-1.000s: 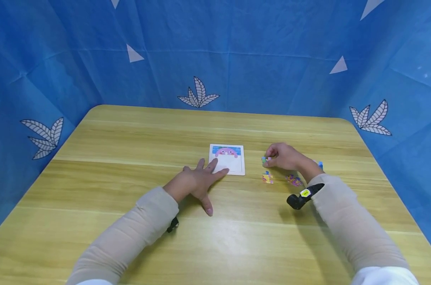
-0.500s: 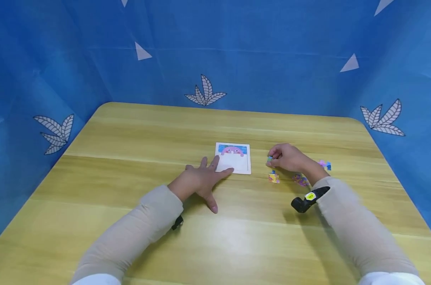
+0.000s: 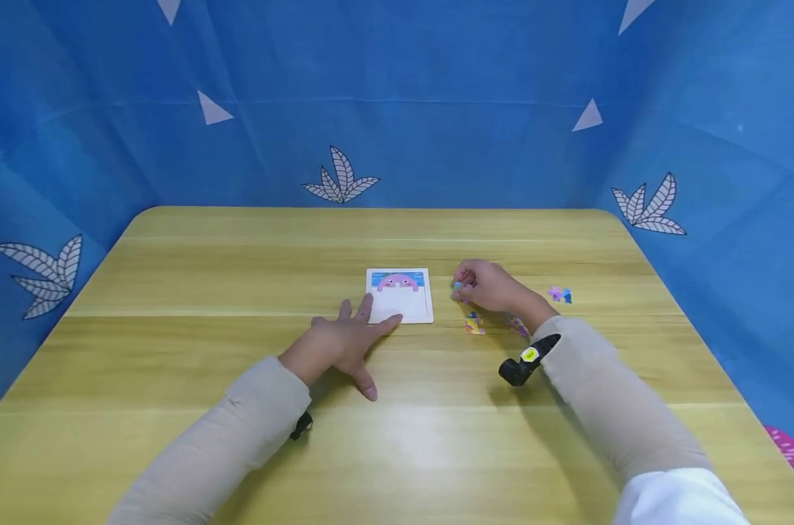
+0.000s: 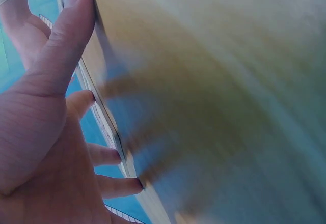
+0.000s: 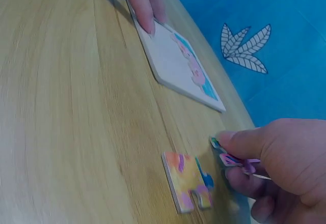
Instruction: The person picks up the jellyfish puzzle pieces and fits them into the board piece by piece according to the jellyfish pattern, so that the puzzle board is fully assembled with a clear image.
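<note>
A square white puzzle board [image 3: 412,305] lies flat on the table, with a pink character on blue filling its far strip. My left hand [image 3: 337,344] is spread, with fingertips resting on the board's near left corner; the right wrist view shows two of those fingers [image 5: 140,10] on it. Just right of the board, my right hand [image 3: 491,286] pinches a small pink and green puzzle piece [image 5: 232,160] between thumb and fingers, close over the table. A yellow and orange puzzle piece [image 5: 178,175] with a blue tab lies flat nearer to me.
Right of the yellow piece, more colourful pieces [image 3: 518,327] lie partly hidden by my right wrist. A pink and blue piece [image 3: 559,294] lies farther right. Blue curtain [image 3: 436,109] printed with leaves encloses the wooden table [image 3: 410,437] at the back and sides.
My right hand has moved a little left toward the board, carrying the pinched puzzle piece. The left hand stays on the board's corner. The head view has shifted slightly.
</note>
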A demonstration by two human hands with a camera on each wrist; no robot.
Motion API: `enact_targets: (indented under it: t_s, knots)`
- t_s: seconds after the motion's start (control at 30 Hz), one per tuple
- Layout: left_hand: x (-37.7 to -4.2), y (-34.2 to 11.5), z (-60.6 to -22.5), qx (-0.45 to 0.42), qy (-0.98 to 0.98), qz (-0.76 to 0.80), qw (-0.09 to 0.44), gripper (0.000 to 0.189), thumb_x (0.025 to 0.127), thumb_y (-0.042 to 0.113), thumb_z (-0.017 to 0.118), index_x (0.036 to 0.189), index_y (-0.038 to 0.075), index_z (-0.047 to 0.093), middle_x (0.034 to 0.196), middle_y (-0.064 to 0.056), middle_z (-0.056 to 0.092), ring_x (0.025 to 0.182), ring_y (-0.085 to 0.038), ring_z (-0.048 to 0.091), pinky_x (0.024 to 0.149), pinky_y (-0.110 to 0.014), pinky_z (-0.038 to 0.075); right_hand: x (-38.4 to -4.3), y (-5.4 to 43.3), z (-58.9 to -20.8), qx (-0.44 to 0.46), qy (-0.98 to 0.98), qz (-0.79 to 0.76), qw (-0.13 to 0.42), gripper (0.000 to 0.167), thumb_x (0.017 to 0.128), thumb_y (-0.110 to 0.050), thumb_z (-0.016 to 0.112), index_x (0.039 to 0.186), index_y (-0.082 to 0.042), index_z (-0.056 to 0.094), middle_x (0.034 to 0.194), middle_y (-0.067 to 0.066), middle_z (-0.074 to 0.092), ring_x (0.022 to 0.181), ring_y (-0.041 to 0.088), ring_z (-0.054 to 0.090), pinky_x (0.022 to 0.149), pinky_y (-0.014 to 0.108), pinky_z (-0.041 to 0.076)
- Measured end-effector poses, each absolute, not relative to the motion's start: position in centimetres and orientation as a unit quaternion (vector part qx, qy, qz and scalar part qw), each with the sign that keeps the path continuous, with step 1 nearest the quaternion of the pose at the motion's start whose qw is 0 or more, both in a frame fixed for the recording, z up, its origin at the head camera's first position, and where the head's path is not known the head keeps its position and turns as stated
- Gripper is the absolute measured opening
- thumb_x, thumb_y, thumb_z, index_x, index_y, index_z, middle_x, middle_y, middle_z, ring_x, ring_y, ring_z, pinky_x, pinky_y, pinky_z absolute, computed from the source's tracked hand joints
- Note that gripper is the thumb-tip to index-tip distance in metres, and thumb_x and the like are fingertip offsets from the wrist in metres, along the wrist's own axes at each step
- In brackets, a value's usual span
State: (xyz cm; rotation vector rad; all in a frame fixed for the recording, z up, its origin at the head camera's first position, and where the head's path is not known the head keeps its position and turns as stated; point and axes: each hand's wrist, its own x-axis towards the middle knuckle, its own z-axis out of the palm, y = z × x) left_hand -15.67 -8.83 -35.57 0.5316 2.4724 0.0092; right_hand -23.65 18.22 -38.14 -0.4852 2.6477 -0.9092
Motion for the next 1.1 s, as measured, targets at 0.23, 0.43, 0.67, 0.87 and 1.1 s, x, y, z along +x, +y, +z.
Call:
enact_targets:
  t_s: [0.23, 0.43, 0.67, 0.87, 1.1]
  knots:
    - [-15.7, -9.0, -35.6, 0.201, 0.931, 0.007, 0.304, 0.125, 0.052, 0.062, 0.081, 0.147, 0.05, 0.001, 0.158, -0.011, -0.015, 0.143, -0.043, -0.003, 0.097, -0.072, 0.024, -23.6, 16.9, -38.0, -0.173, 0.918, -0.332, 0.129, 0.02, 0.095, -0.012, 0.055, 0.112, -0.003, 0.058, 0.094, 0.012, 0.06, 0.072, 0.02, 0.058, 0.064, 0.033, 0.046]
    - [-15.8, -8.9, -35.5, 0.194, 0.931, 0.005, 0.309, 0.123, 0.052, 0.064, 0.08, 0.146, 0.052, 0.001, 0.158, -0.009, -0.015, 0.143, -0.042, -0.003, 0.097, -0.069, 0.027, -23.7, 16.1, -38.0, -0.192, 0.902, -0.362, 0.133, 0.033, 0.099, -0.011, 0.047, 0.13, -0.001, 0.053, 0.102, 0.016, 0.061, 0.079, 0.02, 0.063, 0.064, 0.03, 0.049]
    - [-15.7, -9.6, -35.5, 0.183, 0.933, 0.002, 0.311, 0.123, 0.052, 0.065, 0.079, 0.146, 0.053, 0.002, 0.158, -0.009, -0.015, 0.143, -0.041, -0.002, 0.095, -0.066, 0.031, -24.1, 13.3, -37.9, -0.183, 0.886, -0.404, 0.133, 0.028, 0.096, -0.015, 0.055, 0.12, -0.003, 0.058, 0.093, 0.015, 0.066, 0.074, 0.02, 0.067, 0.064, 0.031, 0.053]
    - [-15.8, -9.8, -35.5, 0.184, 0.932, -0.003, 0.311, 0.122, 0.053, 0.065, 0.079, 0.146, 0.052, 0.002, 0.158, -0.01, -0.014, 0.143, -0.041, -0.001, 0.094, -0.07, 0.03, -24.1, 10.8, -38.2, -0.185, 0.886, -0.406, 0.126, 0.019, 0.094, -0.022, 0.06, 0.105, -0.006, 0.062, 0.076, 0.011, 0.064, 0.058, 0.02, 0.062, 0.053, 0.03, 0.046]
    - [-15.9, -9.6, -35.6, 0.19, 0.932, -0.013, 0.308, 0.123, 0.052, 0.067, 0.078, 0.145, 0.053, 0.0, 0.158, -0.009, -0.015, 0.143, -0.042, 0.0, 0.092, -0.069, 0.033, -24.0, 8.7, -38.4, -0.205, 0.885, -0.399, 0.123, 0.016, 0.093, -0.017, 0.061, 0.1, -0.004, 0.066, 0.077, 0.009, 0.064, 0.053, 0.016, 0.059, 0.054, 0.029, 0.049]
